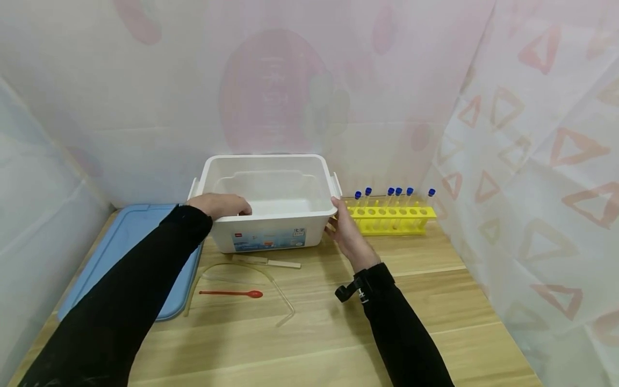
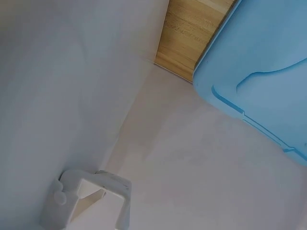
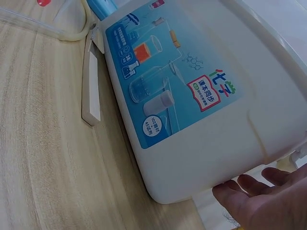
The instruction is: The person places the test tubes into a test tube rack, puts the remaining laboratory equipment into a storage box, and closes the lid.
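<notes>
A white plastic box (image 1: 271, 228) with a blue printed label (image 3: 158, 76) stands toward the back of the table. My left hand (image 1: 220, 205) lies over its front left rim, with fingertips dipping inside and hidden behind the front wall; I cannot tell whether they hold anything. At the front right corner my right hand (image 1: 347, 236) grips the box, thumb up at the rim and fingers against the outer side. Those fingers (image 3: 249, 184) show at the wall in the right wrist view. The left wrist view catches a white side handle (image 2: 96, 196) but not the hand.
Left of the box lies a blue lid (image 1: 123, 236), partly under the left sleeve. In front are a wooden test tube clamp (image 1: 282, 264), a bent yellowish tube (image 1: 278, 287) and a red spoon (image 1: 253, 294). A yellow rack (image 1: 387, 233) with several blue-capped test tubes stands right.
</notes>
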A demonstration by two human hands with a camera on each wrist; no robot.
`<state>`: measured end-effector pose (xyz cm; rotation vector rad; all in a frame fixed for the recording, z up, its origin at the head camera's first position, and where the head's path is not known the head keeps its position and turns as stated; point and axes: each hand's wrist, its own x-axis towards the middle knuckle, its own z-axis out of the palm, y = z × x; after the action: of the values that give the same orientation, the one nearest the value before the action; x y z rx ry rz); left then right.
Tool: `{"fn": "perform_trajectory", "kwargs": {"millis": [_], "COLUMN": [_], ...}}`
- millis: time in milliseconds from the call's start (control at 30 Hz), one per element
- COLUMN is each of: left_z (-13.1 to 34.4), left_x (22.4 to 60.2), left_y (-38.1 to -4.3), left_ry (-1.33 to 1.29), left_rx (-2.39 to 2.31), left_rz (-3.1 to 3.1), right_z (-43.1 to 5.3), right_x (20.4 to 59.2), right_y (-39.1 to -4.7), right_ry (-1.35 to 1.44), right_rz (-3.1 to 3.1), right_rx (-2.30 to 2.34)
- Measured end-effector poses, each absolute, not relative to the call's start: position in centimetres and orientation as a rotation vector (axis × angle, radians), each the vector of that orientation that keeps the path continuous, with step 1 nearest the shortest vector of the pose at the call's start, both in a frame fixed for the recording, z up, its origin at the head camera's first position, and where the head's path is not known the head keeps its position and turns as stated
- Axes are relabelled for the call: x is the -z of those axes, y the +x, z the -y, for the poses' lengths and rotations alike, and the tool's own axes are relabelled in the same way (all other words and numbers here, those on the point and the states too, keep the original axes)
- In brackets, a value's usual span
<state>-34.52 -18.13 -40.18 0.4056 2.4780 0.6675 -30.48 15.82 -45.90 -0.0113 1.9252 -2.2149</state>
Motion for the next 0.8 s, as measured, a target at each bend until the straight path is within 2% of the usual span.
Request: {"fn": "perform_trajectory", "kwargs": {"millis": [300,533,800], "left_z": [17.9,18.2,18.7], "left_x": [39.2,38.3,35.9], "left_y": [-34.4,-34.0,-31.8], "left_ry": [0.906,0.92,0.88], "left_rx": [-0.325,-0.353,-0.412], "left_rz": [-2.658,-2.728,-2.846], "right_z": [-15.9,-15.8,-15.8], "right_x": [45.8,45.8,45.8], "right_y": [-30.4,-30.3,-30.3], "right_ry": [0.013,-0.002,-0.008], "right_rz": [-1.901,-1.905,-1.913], "right_rx": [2.209,2.208,2.212]}}
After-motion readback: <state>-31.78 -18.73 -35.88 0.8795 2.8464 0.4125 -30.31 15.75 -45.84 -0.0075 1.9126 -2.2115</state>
